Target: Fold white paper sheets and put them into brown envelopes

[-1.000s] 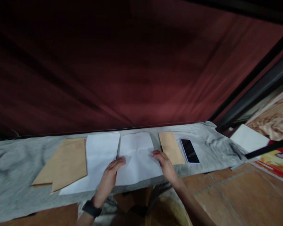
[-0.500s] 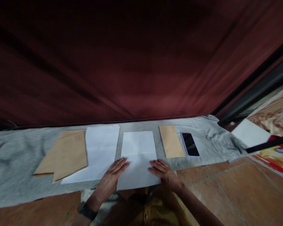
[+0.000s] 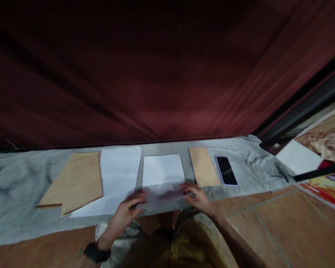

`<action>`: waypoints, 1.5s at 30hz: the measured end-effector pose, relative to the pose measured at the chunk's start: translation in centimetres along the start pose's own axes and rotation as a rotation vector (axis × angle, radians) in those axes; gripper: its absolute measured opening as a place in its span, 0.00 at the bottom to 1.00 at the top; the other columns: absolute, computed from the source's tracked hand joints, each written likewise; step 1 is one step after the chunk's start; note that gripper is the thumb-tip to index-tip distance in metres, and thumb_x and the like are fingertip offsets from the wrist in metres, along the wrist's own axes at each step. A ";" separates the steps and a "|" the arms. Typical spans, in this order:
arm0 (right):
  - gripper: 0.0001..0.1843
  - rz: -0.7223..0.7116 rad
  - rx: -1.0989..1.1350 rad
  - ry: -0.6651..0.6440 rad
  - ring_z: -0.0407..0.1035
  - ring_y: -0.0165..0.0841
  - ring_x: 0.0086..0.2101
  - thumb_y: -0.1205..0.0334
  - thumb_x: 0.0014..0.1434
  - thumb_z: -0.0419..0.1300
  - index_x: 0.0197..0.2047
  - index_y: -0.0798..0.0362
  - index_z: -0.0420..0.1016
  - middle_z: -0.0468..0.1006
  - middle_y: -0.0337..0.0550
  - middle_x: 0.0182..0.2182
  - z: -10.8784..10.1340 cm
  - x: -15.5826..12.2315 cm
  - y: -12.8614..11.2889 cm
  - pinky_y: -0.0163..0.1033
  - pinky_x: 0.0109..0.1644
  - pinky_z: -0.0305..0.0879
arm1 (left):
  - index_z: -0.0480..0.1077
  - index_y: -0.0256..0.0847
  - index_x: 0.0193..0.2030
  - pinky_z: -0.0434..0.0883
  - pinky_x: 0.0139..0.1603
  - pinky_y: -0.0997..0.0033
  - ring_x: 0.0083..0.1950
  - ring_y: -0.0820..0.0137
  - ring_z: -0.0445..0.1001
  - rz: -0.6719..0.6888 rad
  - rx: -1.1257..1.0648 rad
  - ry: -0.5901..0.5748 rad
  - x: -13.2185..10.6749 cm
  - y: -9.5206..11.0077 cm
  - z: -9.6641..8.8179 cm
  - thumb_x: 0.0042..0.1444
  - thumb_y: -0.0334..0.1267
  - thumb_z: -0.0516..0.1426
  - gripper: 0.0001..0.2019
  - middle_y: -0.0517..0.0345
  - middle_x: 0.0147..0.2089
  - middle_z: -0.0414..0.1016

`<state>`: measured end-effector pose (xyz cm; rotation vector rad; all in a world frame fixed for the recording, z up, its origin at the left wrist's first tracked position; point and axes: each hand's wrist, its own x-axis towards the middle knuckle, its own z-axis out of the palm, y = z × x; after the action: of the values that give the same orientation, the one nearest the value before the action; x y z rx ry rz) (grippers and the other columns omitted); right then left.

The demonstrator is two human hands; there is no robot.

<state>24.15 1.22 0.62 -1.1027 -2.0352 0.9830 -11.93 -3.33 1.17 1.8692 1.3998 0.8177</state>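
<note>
A creased white sheet of paper (image 3: 163, 169) lies in front of me, its far half flat on the grey cloth. The near half is lifted and bent up, in shadow, a little blurred. My left hand (image 3: 130, 210) holds its left side with fingers and thumb closed on the edge. On the right side, my right hand (image 3: 198, 200) grips the same raised part, fingers curled over it. Left of the sheet is a stack of white paper (image 3: 120, 167), partly covered by brown envelopes (image 3: 82, 178). Another brown envelope (image 3: 203, 167) rests to the right.
A phone (image 3: 226, 170) lies right of the single envelope. Everything rests on a narrow surface covered by grey cloth (image 3: 248, 156), with a dark red curtain (image 3: 167, 93) behind it. Tiled floor (image 3: 296, 212) shows in front, and a dark bar (image 3: 321, 171) crosses at the right.
Both hands lay flat on the sheet before. They now hold its near part at the sides, and that part has risen off the cloth and bent away from me.
</note>
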 end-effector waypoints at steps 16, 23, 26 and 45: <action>0.19 0.279 0.152 0.245 0.71 0.34 0.33 0.44 0.65 0.55 0.36 0.51 0.73 0.75 0.38 0.27 1.8 3.0 0.5 0.37 0.39 0.68 | 0.76 0.41 0.35 0.73 0.43 0.68 0.39 0.64 0.77 -0.337 -0.168 0.248 3.8 1.4 1.6 0.56 0.57 0.57 0.20 0.58 0.34 0.80; 0.22 0.364 0.100 0.400 0.62 0.30 0.25 0.40 0.64 0.53 0.30 0.50 0.67 0.67 0.33 0.22 2.7 5.3 0.1 0.34 0.30 0.58 | 0.62 0.43 0.24 0.62 0.31 0.74 0.28 0.73 0.62 -0.369 -0.094 0.394 6.0 1.8 2.2 0.57 0.58 0.54 0.21 0.66 0.23 0.62; 0.22 0.404 0.013 0.436 0.65 0.32 0.25 0.41 0.65 0.51 0.33 0.50 0.70 0.71 0.36 0.23 2.9 6.1 -0.1 0.35 0.30 0.58 | 0.62 0.44 0.25 0.60 0.30 0.74 0.27 0.73 0.61 -0.399 -0.010 0.430 7.0 1.9 2.4 0.59 0.56 0.53 0.20 0.66 0.22 0.61; 0.16 0.566 -0.823 0.263 0.79 0.36 0.30 0.55 0.73 0.51 0.49 0.55 0.74 0.82 0.50 0.30 3.5 9.3 -1.0 0.34 0.33 0.63 | 0.74 0.41 0.46 0.56 0.31 0.70 0.35 0.65 0.77 -0.620 0.545 0.301 10.5 3.8 2.4 0.68 0.48 0.50 0.17 0.52 0.36 0.81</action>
<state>16.67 7.88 1.12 -2.1851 -1.9629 0.1526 -5.44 5.70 3.85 1.5354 2.4146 0.4292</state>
